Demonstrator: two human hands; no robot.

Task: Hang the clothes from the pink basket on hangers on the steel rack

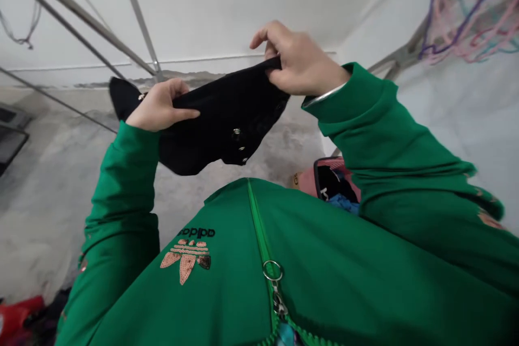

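Observation:
A folded black garment [214, 119] hangs stretched between my two hands in front of me. Small shiny round studs or snaps show near its lower right edge; its exact kind is hard to tell. My left hand [160, 105] grips the upper left part, thumb pressed along the front, and a loose end of the cloth sticks out beyond the wrist. At the upper right corner my right hand [298, 59] pinches the edge between thumb and fingers, the index finger raised off the cloth.
Metal poles of a rack [140, 16] cross the upper left. Pink, purple and teal hangers or cords [458, 27] hang at the upper right. A pink container [308, 181] holding dark and blue clothes stands on the grey floor [101, 102]. Something red [20, 316] lies at the lower left.

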